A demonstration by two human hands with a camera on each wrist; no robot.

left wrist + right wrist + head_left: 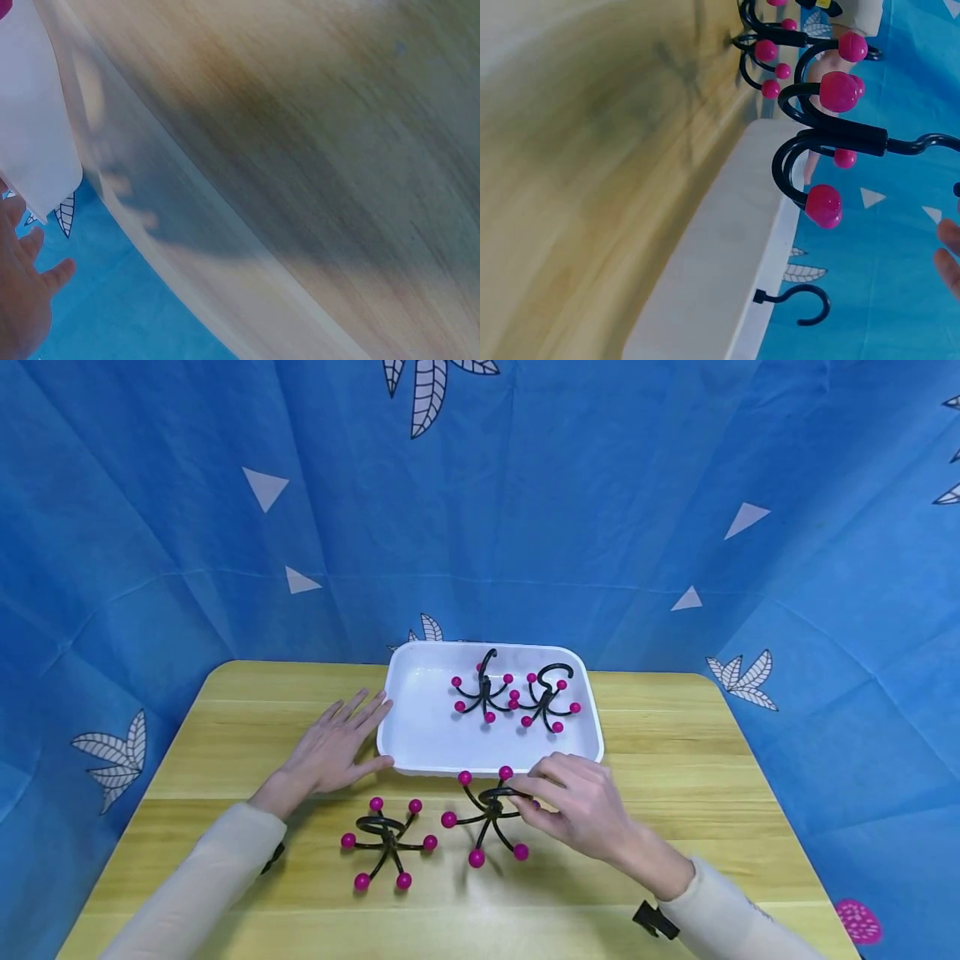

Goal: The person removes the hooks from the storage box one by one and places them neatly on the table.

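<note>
My right hand [576, 803] pinches the curved top of a black hanging hook [492, 811] whose prongs end in pink balls. In the right wrist view, that hook [847, 141] hangs above the table, its prongs near the tray's front side. My left hand [330, 752] has its fingers spread and touches the left end of the white tray [420, 727]. Inside the tray's right half stand two similar hooks, one hook [485, 689] near the middle and another hook [546, 700] farther right. A further hook [386, 842] stands on the table, nearer my left forearm.
The tray lies at the back of the wooden table [660, 752], close to a blue patterned cloth [570, 527] that hangs behind and at both sides. Rounded back corners bound the tabletop at left and right.
</note>
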